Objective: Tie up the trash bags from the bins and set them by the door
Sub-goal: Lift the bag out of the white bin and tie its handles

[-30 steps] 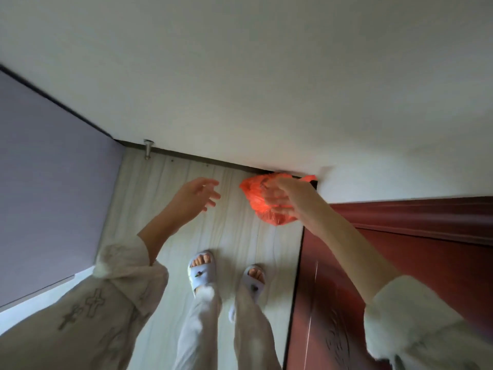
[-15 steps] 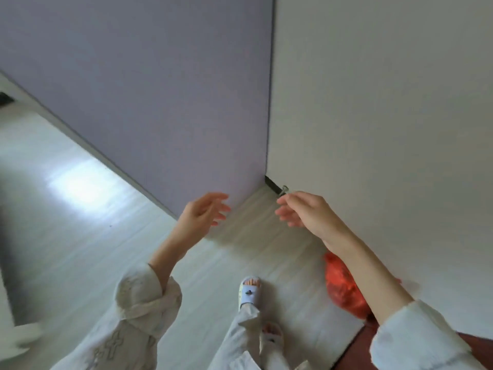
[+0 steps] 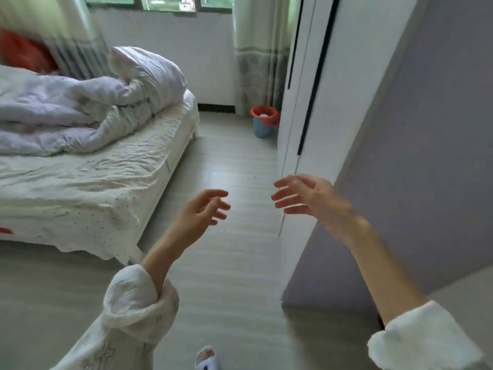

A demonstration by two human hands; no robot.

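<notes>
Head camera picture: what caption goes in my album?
Empty hands reach toward a blue bin beside the bed.

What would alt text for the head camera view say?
Two empty hands, left and right, reach forward over a pale floor. Ahead, a blue bin with an orange bag liner stands by a curtain; a bed lies left.

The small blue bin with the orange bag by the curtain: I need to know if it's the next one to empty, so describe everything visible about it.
The small blue plastic bin stands upright on the pale floor at the far end of the room, between the patterned curtain and the white wardrobe, whose edge hides its right side. An orange bag liner is folded over its rim, still open and untied. Something white lies inside. Neither hand is near it.
</notes>
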